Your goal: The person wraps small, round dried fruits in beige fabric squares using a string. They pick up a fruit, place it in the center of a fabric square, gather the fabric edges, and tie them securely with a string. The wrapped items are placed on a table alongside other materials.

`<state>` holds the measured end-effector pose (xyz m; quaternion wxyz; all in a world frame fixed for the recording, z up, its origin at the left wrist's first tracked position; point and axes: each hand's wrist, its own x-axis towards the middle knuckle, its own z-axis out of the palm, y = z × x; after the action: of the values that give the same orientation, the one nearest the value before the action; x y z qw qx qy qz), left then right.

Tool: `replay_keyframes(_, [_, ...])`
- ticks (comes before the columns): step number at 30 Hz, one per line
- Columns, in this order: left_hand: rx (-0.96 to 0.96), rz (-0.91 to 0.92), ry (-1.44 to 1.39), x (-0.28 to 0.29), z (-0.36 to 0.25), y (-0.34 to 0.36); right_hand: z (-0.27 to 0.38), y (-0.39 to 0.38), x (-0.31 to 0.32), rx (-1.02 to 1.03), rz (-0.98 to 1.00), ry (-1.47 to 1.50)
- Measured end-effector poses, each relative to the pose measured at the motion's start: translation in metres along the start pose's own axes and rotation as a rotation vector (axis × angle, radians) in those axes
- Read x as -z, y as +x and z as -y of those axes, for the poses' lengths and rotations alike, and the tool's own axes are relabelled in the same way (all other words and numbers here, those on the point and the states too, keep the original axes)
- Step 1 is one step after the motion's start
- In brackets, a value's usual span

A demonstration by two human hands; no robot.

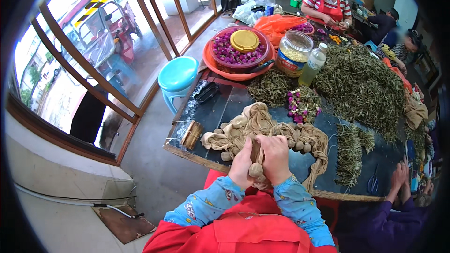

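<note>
My left hand point(241, 167) and my right hand point(276, 158) grip a beige cloth, thumbs side by side near its top, with a round wrapped ball point(256, 170) hanging between them. The rest of the cloth point(255, 112) lies bunched on the dark table point(300, 164), with several knotted balls along it and a long end trailing down at the right. Left of it lies a bundle of short wooden pieces point(191, 136); beyond it are a purple-and-white flower bundle point(302, 105) and dried leaves point(356, 84). Tied leaf bundles point(349, 154) lie to the right.
Petal bowls point(236, 58), a jar point(293, 56), a bottle point(311, 65) and an orange bag point(274, 28) stand farther back. Scissors point(372, 182) lie near a co-worker's hands point(398, 178) at right. Other people point(328, 7) sit around the table. A blue stool point(177, 72) stands left.
</note>
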<state>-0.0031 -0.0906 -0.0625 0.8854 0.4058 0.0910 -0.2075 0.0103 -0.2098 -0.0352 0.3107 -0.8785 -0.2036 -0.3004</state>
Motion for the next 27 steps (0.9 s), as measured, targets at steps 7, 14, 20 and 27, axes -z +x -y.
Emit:
replay_keyframes(7, [0.184, 0.239, -0.201, -0.008, -0.022, -0.003, -0.002, 0.005, 0.005, 0.007, -0.058, -0.024])
replay_keyframes(14, [0.256, 0.179, -0.197, -0.015, -0.025, 0.003, 0.004, -0.001, 0.016, -0.06, 0.029, -0.123])
replay_keyframes(20, [0.069, 0.203, 0.225, 0.001, -0.042, -0.003, 0.015, -0.057, 0.07, -0.053, 0.458, 0.149])
replay_keyframes(27, [-0.141, 0.615, 0.857, -0.026, -0.035, -0.024, 0.015, -0.042, 0.054, -0.728, 0.018, 1.514])
